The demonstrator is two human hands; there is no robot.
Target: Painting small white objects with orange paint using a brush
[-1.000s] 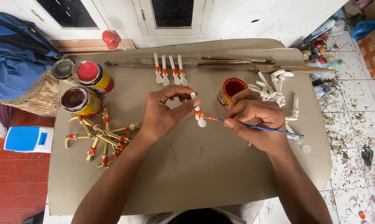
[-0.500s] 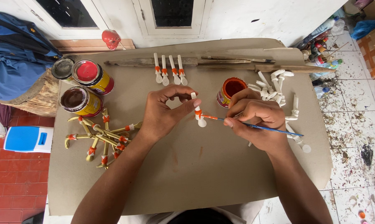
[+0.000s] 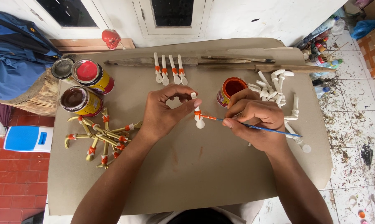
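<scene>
While the left hand (image 3: 164, 112) pinches a small white peg (image 3: 197, 111) with an orange band upright above the cardboard sheet (image 3: 204, 166), the right hand (image 3: 256, 120) grips a blue paintbrush (image 3: 254, 126) touching it; fingers hide the peg's top.

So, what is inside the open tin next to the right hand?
The tin holds orange-red paint, with its inner wall coated too. The right hand covers its lower right side, so the paint's depth cannot be seen.
</scene>
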